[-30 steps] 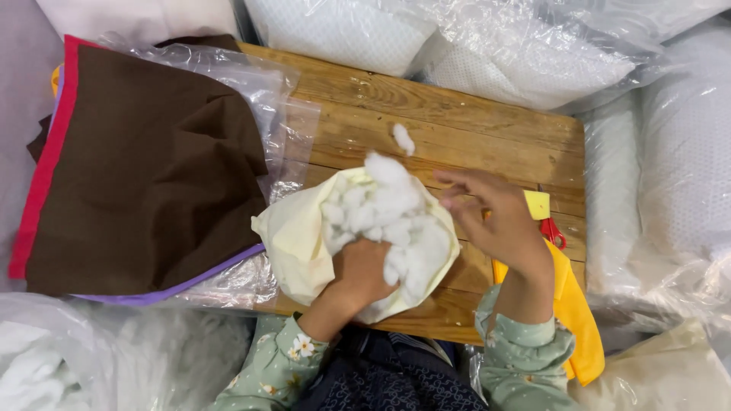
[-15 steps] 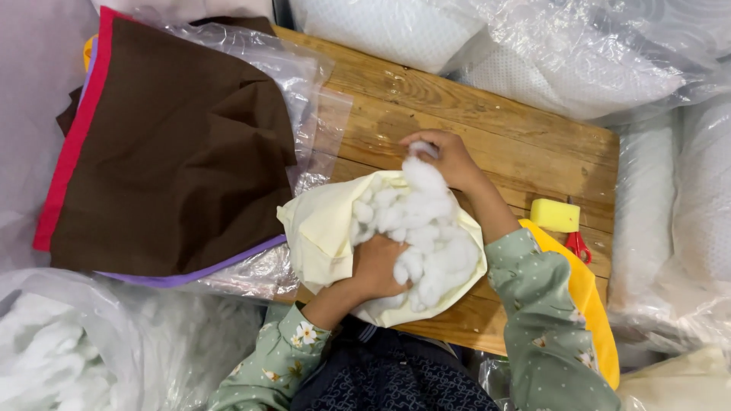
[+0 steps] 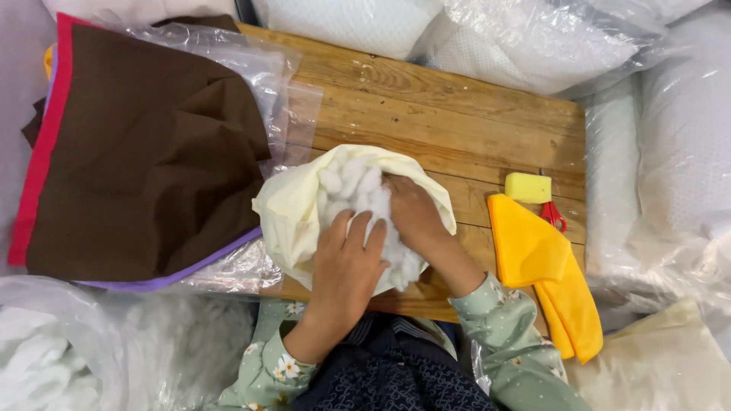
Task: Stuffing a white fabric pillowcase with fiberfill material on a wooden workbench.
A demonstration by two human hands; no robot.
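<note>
A pale yellow fabric cover (image 3: 293,209) lies open on the wooden table (image 3: 457,122), bulging with white fluffy stuffing (image 3: 346,183). My left hand (image 3: 346,262) rests flat on the stuffing at the cover's near edge, fingers spread. My right hand (image 3: 411,213) is pushed into the cover's mouth, pressing on the stuffing; its fingers are partly hidden by fabric and fluff.
A stack of brown, red and purple fabric (image 3: 137,144) on clear plastic lies left. Yellow cloth (image 3: 544,266), a yellow block (image 3: 528,187) and red scissor handles (image 3: 553,216) sit right. Bags of white stuffing (image 3: 46,365) and plastic-wrapped pillows (image 3: 533,38) surround the table.
My right hand picked up the loose tuft from the table and pushed it into the cover. The stuffing now sits deeper inside, and the cover has closed more around it.
</note>
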